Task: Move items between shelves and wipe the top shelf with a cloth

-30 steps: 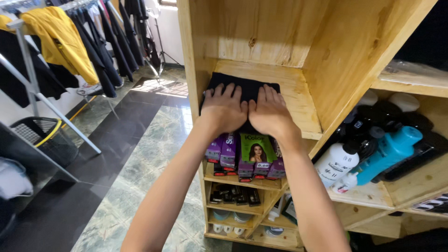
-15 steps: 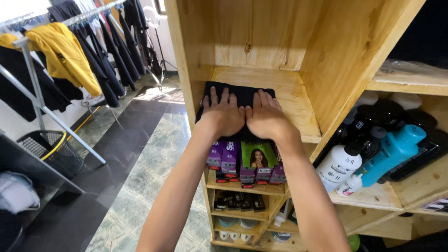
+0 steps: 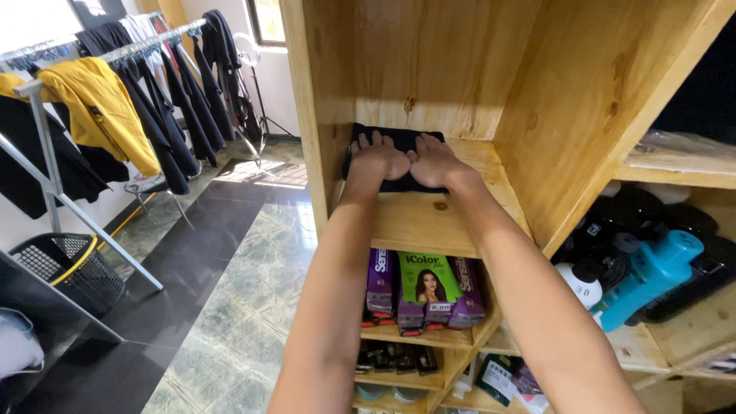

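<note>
A folded black cloth [image 3: 399, 142] lies flat at the back of a wooden shelf [image 3: 418, 222], against the rear wall and near the left side panel. My left hand [image 3: 377, 159] presses palm-down on the cloth's left half. My right hand [image 3: 434, 161] presses on its right half, thumbs almost touching. Both arms reach straight forward into the cubby. The cloth's middle is hidden under my hands.
Below the shelf stand purple and green boxes [image 3: 425, 291]. To the right, a turquoise bottle [image 3: 648, 272] sits with white and black bottles. At left, a clothes rack [image 3: 115, 54] holds dark garments and a yellow jacket [image 3: 100, 107]; a black wire basket [image 3: 73, 268] stands on the tiled floor.
Both hands have slid the black cloth from the shelf's front edge back toward the rear wall. My arms are stretched further in.
</note>
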